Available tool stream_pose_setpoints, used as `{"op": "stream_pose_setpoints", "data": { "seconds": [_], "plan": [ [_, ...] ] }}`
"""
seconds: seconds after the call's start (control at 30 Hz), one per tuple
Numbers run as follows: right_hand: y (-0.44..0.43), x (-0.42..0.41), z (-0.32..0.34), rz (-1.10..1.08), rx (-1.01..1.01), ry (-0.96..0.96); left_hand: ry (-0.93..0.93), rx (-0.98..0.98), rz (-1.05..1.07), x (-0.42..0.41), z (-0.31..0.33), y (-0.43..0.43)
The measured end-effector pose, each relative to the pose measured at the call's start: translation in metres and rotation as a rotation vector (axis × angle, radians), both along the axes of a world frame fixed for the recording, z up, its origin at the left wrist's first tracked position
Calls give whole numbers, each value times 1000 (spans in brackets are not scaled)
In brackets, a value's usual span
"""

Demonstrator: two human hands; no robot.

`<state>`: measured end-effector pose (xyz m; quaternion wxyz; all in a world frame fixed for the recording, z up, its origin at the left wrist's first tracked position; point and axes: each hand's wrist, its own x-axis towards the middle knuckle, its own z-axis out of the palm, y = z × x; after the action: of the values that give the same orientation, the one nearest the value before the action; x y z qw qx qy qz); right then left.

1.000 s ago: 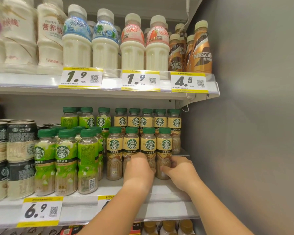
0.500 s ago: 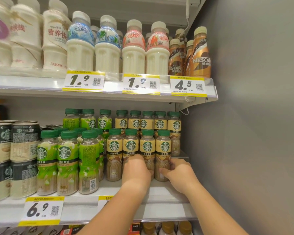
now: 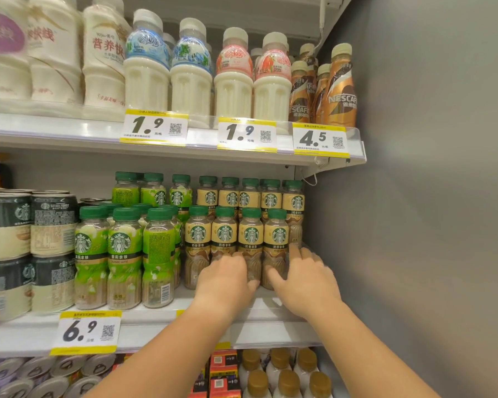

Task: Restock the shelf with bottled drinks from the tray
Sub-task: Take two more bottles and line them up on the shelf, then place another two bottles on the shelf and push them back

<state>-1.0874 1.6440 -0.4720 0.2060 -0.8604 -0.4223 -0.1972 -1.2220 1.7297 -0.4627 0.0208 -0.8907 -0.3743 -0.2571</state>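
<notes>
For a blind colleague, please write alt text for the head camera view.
Two bare hands, left hand and right hand, press against the front row of tan-labelled plastic coffee bottles with green caps on the white middle shelf; green-labelled latte bottles stand beside.

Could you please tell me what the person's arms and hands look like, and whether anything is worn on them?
Both forearms are bare to the bottom edge of the picture: no sleeves show. The left hand and right hand wear no gloves, and no rings, watch or bracelet show.

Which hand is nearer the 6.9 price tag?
Left. The left hand is up and to the right of the 6.9 price tag; the right hand is farther right, by the grey wall.
</notes>
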Motion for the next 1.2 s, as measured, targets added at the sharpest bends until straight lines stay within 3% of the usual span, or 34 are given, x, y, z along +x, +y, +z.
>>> {"op": "stream_pose_setpoints", "data": {
  "seconds": [0.17, 0.63, 0.9, 1.2],
  "plan": [
    [-22, -27, -6, 23, -49, -113, 162, 183, -9, -37, -10, -3],
    [-90, -160, -80, -88, -104, -147, 181, 345, -323, -161, -74, -14],
    [-140, -229, -204, -152, -205, -66, 176, 214, -521, -221, -215, -51],
    [-186, -274, -392, -45, -468, 192, 444, -117, -409, -284, -404, -92]
  ]
}}
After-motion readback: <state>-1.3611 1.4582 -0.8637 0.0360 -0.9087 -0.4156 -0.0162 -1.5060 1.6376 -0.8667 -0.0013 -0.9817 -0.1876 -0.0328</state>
